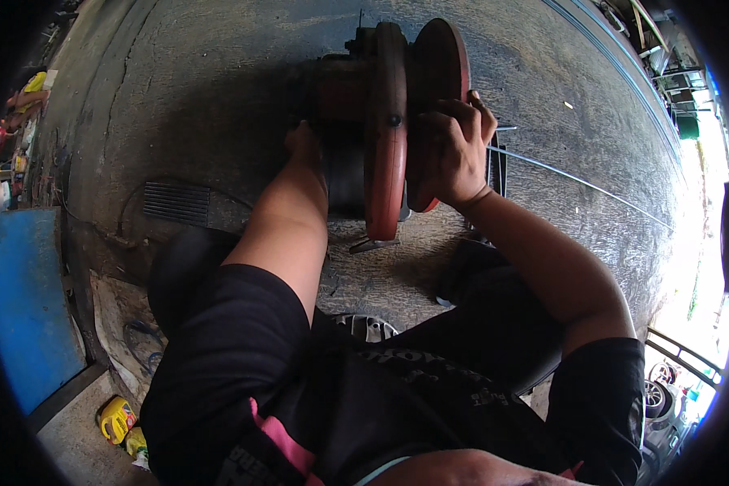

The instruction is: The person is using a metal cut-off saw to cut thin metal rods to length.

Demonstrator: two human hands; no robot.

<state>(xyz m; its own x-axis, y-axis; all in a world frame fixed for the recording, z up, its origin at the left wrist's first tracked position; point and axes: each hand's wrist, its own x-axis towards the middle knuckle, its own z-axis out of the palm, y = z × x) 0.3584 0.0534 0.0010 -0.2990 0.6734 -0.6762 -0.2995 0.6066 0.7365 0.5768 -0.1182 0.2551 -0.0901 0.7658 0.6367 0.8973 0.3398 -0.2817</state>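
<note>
In front of me on the floor stands a dark machine that looks like a chop saw, with a curved red guard. To the right of the guard is a round red disc or cover, upright and seen nearly edge-on. My right hand lies on the disc's right side with its fingers bent around it; the thumb is hidden. On the machine's left side my left hand reaches into deep shadow. Its fingers are hidden, so what it touches is unclear.
A thin metal rod runs rightward from beside the machine. A floor grate lies to the left, near a blue panel. Yellow packages sit at the lower left. Long bars lie along the far right.
</note>
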